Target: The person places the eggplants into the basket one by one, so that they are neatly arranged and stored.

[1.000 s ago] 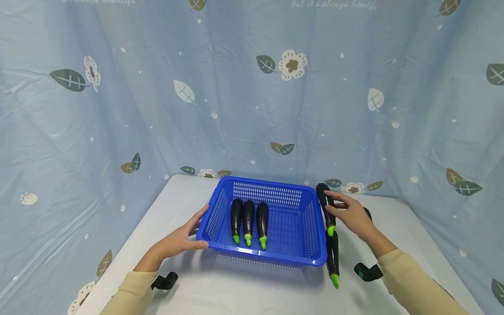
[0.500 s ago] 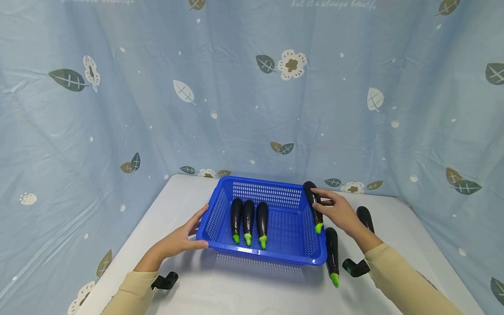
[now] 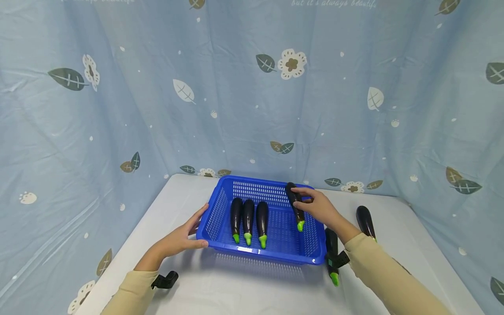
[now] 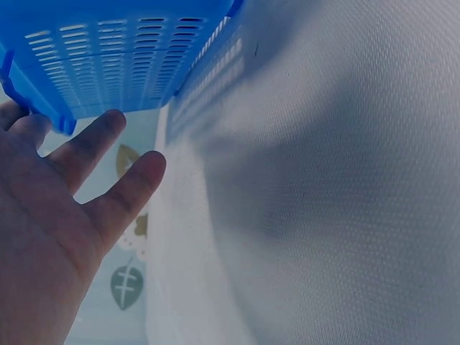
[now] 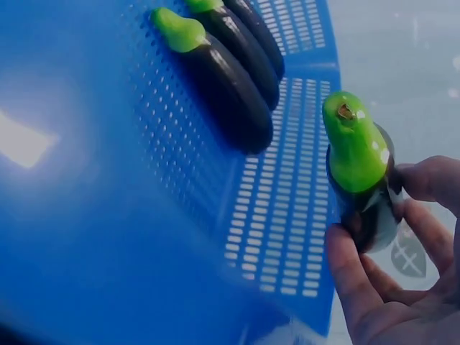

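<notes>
The left hand (image 4: 54, 215) reaches in from the left edge, two fingers extended and spread, others partly hidden by the frame's edge near the rim of a slotted blue basket (image 4: 93, 11); a white textured surface (image 4: 374, 187) fills the right, broadly shadowed; beyond the fingers shows a pale curtain (image 4: 93, 313) with a dark leaf print (image 4: 126, 287).

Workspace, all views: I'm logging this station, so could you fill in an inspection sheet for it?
Surface: white table.
Job's things: blue basket with three eggplants inside; a fourth eggplant held over it; two more eggplants on the table, right of the basket, partly hidden.
Clutter: nothing seen.
Hands: left hand touches the basket's left end; right hand pinches the fourth eggplant; black device at each wrist.
Cables: nothing seen.
Surroundings: blue curtain, leaf-and-flower print.
</notes>
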A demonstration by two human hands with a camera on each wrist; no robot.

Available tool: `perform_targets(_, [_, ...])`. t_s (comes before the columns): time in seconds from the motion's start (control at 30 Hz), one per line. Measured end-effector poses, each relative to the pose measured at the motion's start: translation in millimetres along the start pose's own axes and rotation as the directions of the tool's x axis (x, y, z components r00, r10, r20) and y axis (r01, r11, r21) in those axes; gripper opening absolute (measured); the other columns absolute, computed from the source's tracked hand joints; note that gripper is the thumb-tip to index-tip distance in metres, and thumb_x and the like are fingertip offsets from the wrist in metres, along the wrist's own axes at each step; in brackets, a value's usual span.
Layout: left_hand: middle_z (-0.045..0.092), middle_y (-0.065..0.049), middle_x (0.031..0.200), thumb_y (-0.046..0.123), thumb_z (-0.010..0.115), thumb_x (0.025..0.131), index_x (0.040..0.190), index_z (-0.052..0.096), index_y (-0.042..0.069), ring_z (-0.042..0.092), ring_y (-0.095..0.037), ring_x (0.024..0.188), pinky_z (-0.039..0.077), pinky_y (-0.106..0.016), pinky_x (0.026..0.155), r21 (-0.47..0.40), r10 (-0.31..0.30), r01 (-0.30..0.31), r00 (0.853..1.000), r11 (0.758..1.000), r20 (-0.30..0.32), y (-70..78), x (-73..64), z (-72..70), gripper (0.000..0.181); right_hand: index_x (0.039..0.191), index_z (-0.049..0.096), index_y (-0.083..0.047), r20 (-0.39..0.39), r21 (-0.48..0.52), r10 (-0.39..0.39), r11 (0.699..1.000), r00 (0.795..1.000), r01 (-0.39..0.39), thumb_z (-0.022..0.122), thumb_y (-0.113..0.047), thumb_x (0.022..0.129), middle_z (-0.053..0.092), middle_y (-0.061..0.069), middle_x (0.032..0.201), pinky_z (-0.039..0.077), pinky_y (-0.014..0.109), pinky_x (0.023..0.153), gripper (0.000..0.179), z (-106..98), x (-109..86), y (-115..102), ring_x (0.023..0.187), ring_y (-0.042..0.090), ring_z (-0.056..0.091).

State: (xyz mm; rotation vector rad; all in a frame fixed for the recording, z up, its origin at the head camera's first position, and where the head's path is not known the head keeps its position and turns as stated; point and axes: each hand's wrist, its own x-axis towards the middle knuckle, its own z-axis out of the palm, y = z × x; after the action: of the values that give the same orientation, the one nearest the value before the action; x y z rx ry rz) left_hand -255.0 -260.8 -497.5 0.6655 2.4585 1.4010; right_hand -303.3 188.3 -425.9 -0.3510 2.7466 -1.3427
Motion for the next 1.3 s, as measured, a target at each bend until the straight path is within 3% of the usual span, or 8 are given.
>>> perform_targets(0.23, [0.015,-0.025,0.166,0.035,0.079,0.088,0.165,0.004,0.029,0.035,-0.055,0.141,0.037,-0.07,0.107,-0.005,0.002,-0.002,1.0,1.0,0.003,0.4,0.4,0.1,0.108,0.141,0.062,-0.014,0.092,0.044,0.025,0.999,0.995,-0.029,0.073,-0.022,0.096,0.057,0.021,0.139,0.057,0.047,0.092,0.047,16,10.0,-8,0.117,0.036,0.063])
perform_targets(0.57, [0.014,-0.025,0.166,0.035,0.079,0.088,0.165,0.004,0.03,0.034,-0.055,0.141,0.036,-0.071,0.107,-0.012,-0.009,0.009,1.0,1.0,0.004,0.9,0.4,0.4,0.108,0.137,0.064,-0.009,0.166,0.0,0.072,0.997,0.983,-0.073,0.072,-0.016,0.095,0.058,0.024,0.134,0.057,0.046,0.087,0.044,34,23.6,-9,0.089,0.023,0.069])
perform_targets(0.87, [0.014,-0.025,0.166,0.035,0.079,0.088,0.165,0.003,0.03,0.034,-0.055,0.141,0.036,-0.07,0.107,-0.017,0.002,-0.002,1.0,1.0,0.008,-0.8,1.1,-0.4,0.108,0.135,0.066,-0.009,0.176,-0.022,0.125,0.992,0.976,-0.123,0.074,-0.015,0.093,0.059,0.022,0.132,0.059,0.041,0.084,0.043,41,32.4,-7,0.095,0.024,0.068])
perform_targets(1.0, [0.014,-0.025,0.166,0.035,0.079,0.088,0.165,0.004,0.029,0.034,-0.055,0.141,0.036,-0.07,0.107,-0.018,0.007,-0.007,1.0,1.0,0.005,-0.5,0.7,-1.3,0.108,0.134,0.067,-0.008,0.187,-0.042,0.137,0.99,0.973,-0.131,0.075,-0.015,0.093,0.06,0.022,0.129,0.059,0.042,0.083,0.043,45,36.7,-7,0.089,0.022,0.067])
perform_targets(1.13, [0.012,-0.024,0.167,0.035,0.079,0.088,0.165,0.003,0.03,0.033,-0.055,0.142,0.035,-0.071,0.108,-0.025,0.003,-0.003,1.0,1.0,0.007,-1.5,0.5,-1.5,0.108,0.133,0.067,-0.007,0.208,-0.068,0.147,0.988,0.967,-0.136,0.076,-0.014,0.092,0.064,0.019,0.118,0.058,0.046,0.082,0.043,51,40.3,-8,0.077,0.022,0.065])
perform_targets(1.3, [0.009,-0.022,0.168,0.036,0.079,0.088,0.165,0.003,0.03,0.031,-0.055,0.143,0.035,-0.069,0.108,-0.029,0.007,-0.007,1.0,1.0,0.014,-3.6,1.1,-0.8,0.108,0.133,0.067,-0.007,0.238,-0.11,0.167,0.983,0.957,-0.145,0.077,-0.014,0.091,0.068,0.01,0.106,0.058,0.042,0.078,0.043,57,41.1,-5,0.072,0.02,0.066])
